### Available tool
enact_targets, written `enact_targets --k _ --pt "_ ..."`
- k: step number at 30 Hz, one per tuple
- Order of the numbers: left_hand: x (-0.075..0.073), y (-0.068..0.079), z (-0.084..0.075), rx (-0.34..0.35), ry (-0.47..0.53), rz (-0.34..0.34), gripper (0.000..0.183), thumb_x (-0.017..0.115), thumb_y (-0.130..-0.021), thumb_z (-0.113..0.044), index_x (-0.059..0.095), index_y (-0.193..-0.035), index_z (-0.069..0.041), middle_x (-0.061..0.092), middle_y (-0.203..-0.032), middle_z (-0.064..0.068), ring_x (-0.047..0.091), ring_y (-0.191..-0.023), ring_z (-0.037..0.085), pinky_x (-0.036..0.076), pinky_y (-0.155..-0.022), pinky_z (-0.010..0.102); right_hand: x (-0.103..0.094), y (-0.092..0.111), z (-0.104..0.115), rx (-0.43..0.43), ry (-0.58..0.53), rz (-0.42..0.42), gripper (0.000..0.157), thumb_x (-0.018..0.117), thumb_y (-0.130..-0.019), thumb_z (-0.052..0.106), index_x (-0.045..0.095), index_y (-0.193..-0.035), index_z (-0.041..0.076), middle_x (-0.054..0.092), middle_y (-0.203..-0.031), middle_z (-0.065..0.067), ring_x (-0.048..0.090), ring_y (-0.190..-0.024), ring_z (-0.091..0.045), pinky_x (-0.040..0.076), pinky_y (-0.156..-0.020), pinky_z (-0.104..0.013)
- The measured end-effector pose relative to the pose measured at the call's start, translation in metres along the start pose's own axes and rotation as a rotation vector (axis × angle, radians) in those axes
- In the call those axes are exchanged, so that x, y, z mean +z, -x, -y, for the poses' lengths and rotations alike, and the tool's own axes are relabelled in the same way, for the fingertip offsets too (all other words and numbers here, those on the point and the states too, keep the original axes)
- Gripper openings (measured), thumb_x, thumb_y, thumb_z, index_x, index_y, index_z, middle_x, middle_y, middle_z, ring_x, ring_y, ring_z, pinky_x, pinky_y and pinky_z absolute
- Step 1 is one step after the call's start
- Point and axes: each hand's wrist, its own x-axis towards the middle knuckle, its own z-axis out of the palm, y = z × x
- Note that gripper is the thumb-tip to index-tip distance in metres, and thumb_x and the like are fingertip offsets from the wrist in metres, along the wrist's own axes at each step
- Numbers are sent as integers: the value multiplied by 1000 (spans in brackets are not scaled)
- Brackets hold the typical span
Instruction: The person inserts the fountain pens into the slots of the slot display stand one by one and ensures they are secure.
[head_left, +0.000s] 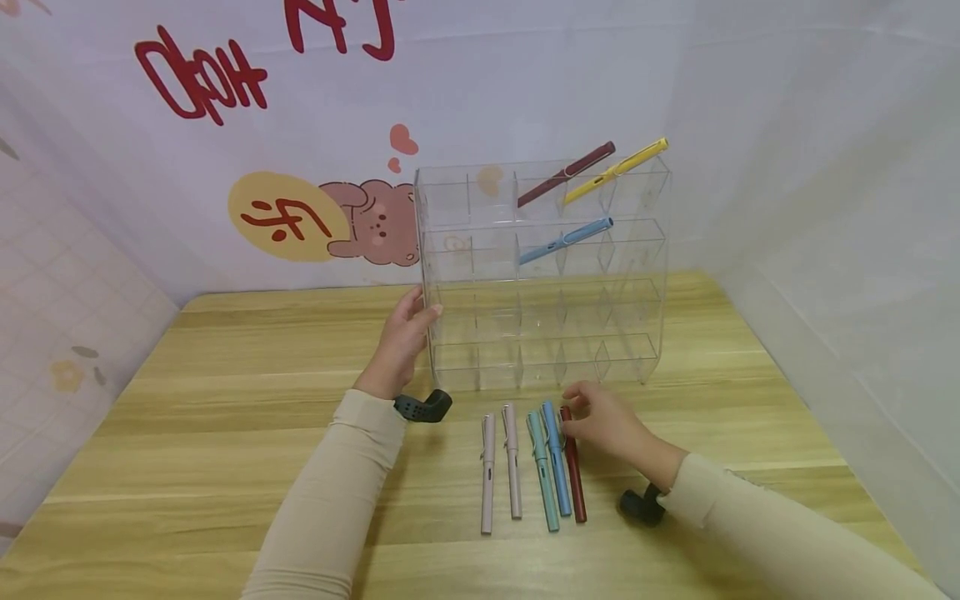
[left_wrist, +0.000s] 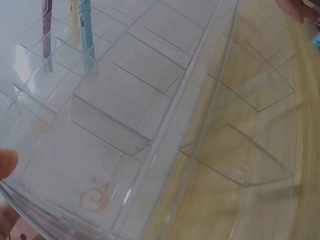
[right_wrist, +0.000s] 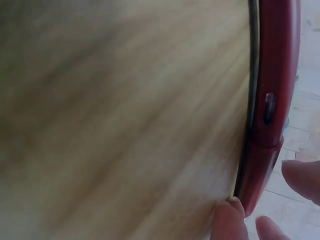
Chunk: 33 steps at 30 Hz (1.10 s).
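Observation:
My left hand grips the left side of a clear acrylic pen rack, thumb in front and fingers behind. My right hand is at the upper end of a dark red capped pen lying on the table. In the right wrist view its fingertips reach one edge of the red pen, while the thumb stands slightly apart on the other side. Left of that pen lie a blue pen, a teal pen and two pale pink pens.
A maroon pen and a yellow pen lean in the rack's top tier. One tier lower leans a light blue pen. The rack stands on a wooden table, before a printed white cloth.

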Motion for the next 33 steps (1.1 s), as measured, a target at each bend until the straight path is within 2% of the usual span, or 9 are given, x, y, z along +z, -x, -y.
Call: enact_targets --k 15,24,28,33 --pt "0 -1 -1 -11 -6 1 58 52 -100 -25 27 -153 -21 31 -153 8 37 -135 28 31 -109 51 3 -9 5 31 99 58 42 75 -77 5 59 -115 -7 66 -96 -14 59 -83 -22 51 -77 -40" --pt "1 0 -2 -5 -2 1 56 52 -100 -24 30 -152 -22 33 -152 8 39 -133 28 33 -107 50 1 -12 5 13 128 83 35 72 -76 2 61 -108 -9 63 -84 -8 54 -70 -17 47 -62 -29" --pt "1 0 -2 0 3 1 56 52 -100 -23 31 -151 -22 33 -152 9 39 -132 28 34 -107 50 2 -13 5 20 135 78 30 72 -75 2 62 -102 -6 60 -79 -5 53 -66 -16 45 -58 -28" --pt "0 1 -2 -3 1 4 56 52 -100 -24 30 -152 -21 33 -152 9 39 -133 28 34 -107 50 -1 -11 6 41 71 93 27 72 -76 3 60 -100 -3 61 -80 -8 54 -66 -17 46 -58 -29"
